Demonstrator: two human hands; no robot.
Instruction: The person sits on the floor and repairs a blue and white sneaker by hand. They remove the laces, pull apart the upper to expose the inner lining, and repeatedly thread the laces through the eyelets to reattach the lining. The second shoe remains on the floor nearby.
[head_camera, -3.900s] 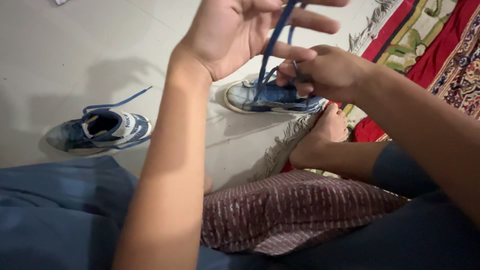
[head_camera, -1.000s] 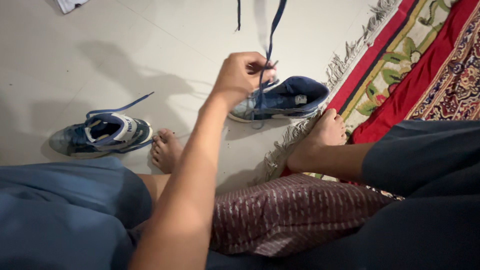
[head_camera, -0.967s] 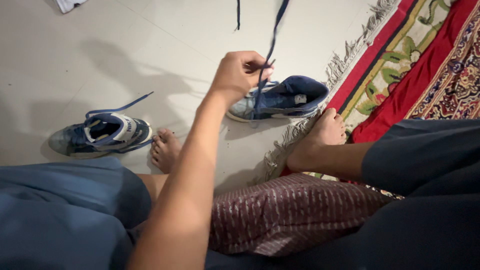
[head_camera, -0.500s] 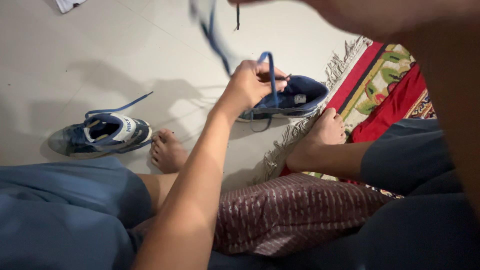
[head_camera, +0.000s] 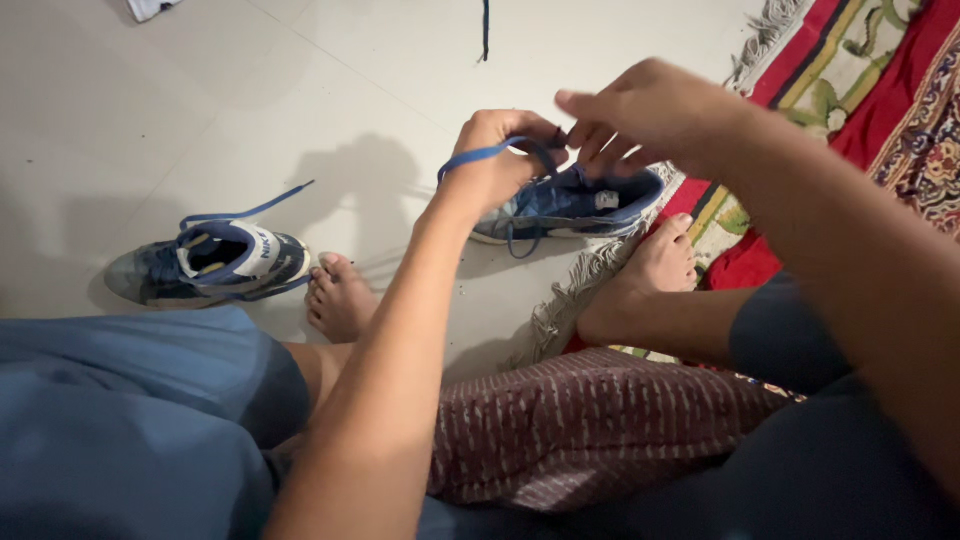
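Observation:
A blue and white sneaker (head_camera: 585, 205) lies on the pale floor by the rug's fringe. My left hand (head_camera: 500, 160) hovers over it, fingers closed on its blue lace (head_camera: 470, 155), which loops over the hand. My right hand (head_camera: 640, 110) is just right of the left one, fingers pinching at the same lace near the shoe's top. The matching sneaker (head_camera: 205, 265) sits on the floor at the left with its blue lace trailing out.
A red patterned rug (head_camera: 860, 90) with a fringe covers the floor at right. My bare feet (head_camera: 340, 295) rest on the floor between the shoes. A maroon patterned cloth (head_camera: 600, 430) lies across my lap. A lace end (head_camera: 486, 25) hangs at the top.
My right hand came down from above the view and now meets the left at the lace. The lace, earlier pulled high, is now looped low over my left hand.

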